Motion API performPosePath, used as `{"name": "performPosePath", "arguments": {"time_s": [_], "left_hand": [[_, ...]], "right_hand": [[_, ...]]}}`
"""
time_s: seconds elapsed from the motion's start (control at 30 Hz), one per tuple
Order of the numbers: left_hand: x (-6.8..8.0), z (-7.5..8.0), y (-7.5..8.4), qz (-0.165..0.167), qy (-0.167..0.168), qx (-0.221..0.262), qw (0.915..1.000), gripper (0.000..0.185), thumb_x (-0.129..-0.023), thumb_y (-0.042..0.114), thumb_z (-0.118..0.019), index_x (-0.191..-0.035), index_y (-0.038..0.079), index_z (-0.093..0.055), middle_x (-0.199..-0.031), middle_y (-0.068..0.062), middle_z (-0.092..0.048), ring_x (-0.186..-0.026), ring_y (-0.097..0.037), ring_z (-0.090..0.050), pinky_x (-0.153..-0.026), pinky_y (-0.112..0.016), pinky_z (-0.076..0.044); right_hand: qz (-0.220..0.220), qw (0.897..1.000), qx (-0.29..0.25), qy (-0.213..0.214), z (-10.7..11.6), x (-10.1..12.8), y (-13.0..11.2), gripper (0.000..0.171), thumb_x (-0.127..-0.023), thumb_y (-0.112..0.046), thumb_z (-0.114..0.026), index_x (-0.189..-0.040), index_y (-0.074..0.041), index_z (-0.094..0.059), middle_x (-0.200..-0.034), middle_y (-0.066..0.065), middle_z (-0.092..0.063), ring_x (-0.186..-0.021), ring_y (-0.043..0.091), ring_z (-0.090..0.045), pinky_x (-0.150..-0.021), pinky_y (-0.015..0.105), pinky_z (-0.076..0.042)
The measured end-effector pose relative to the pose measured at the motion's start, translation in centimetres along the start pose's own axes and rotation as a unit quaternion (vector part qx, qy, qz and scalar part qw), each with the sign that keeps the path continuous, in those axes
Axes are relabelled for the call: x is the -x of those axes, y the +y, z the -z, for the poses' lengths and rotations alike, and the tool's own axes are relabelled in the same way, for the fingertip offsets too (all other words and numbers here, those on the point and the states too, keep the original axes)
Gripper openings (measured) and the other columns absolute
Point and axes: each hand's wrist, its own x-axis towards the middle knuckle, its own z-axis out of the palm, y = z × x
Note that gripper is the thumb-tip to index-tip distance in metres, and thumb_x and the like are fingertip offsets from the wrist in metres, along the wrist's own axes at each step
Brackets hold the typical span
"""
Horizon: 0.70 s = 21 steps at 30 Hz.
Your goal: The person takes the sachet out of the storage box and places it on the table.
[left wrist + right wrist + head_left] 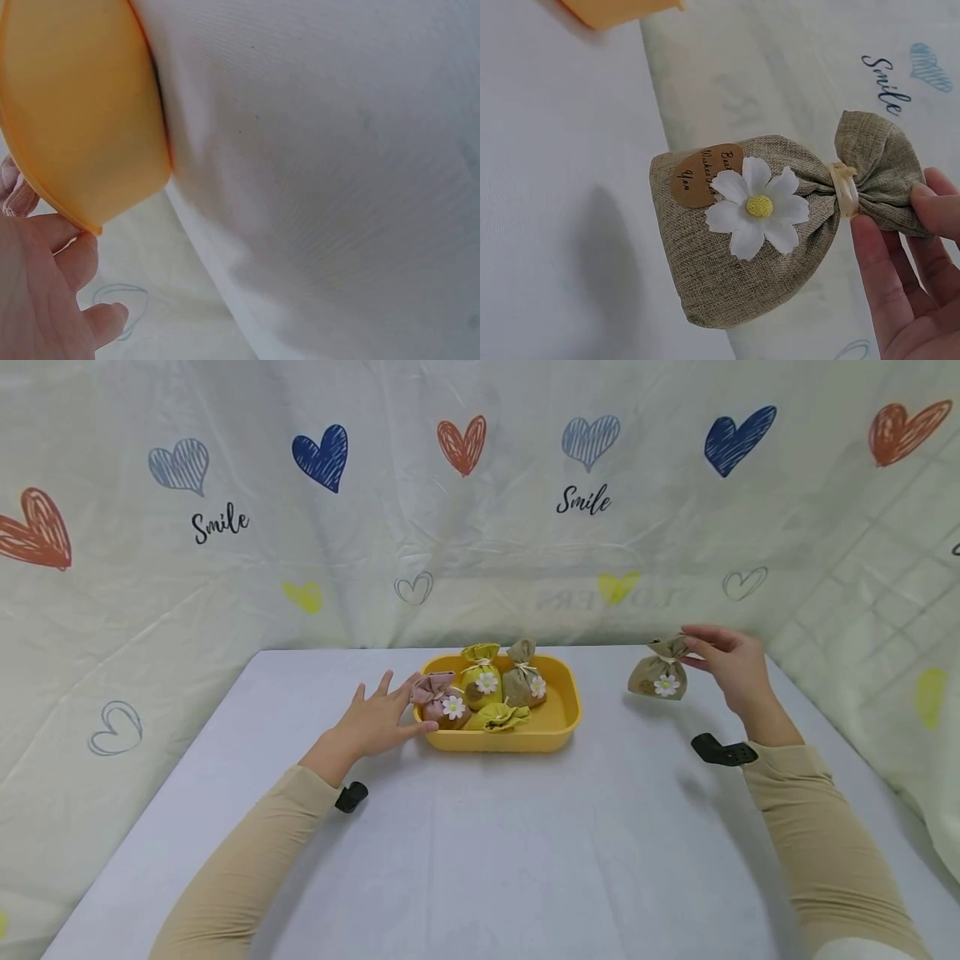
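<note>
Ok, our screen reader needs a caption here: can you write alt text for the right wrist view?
The right hand pinches the gathered top of a khaki burlap pouch with a white daisy and a brown paper tag, held above the pale table. A corner of the yellow tray shows at the top edge.

Coarse, matt burlap-like cloth is seen on the sachet (772,240); beside it, the yellow tray (558,727) looks smooth, satin plastic.
</note>
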Motion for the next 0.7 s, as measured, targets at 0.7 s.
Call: {"name": "performPosePath", "arguments": {"time_s": [0.7], "left_hand": [[-0.1,0.0,0.0,0.006,-0.005,-0.007,0.9999,0.102,-0.095,0.077,-0.045,-0.166,0.012,-0.01,-0.166,-0.015,-0.026,-0.156,-0.038,0.0,-0.118,-0.068,0.0]], "right_hand": [[0.002,0.999,-0.045,0.006,2.1,-0.6,2.3,0.023,-0.1,0.007,-0.06,-0.105,-0.006,-0.079,-0.098,-0.004,-0.074,-0.089,0.005,-0.071,-0.076,0.02,-0.058]]}}
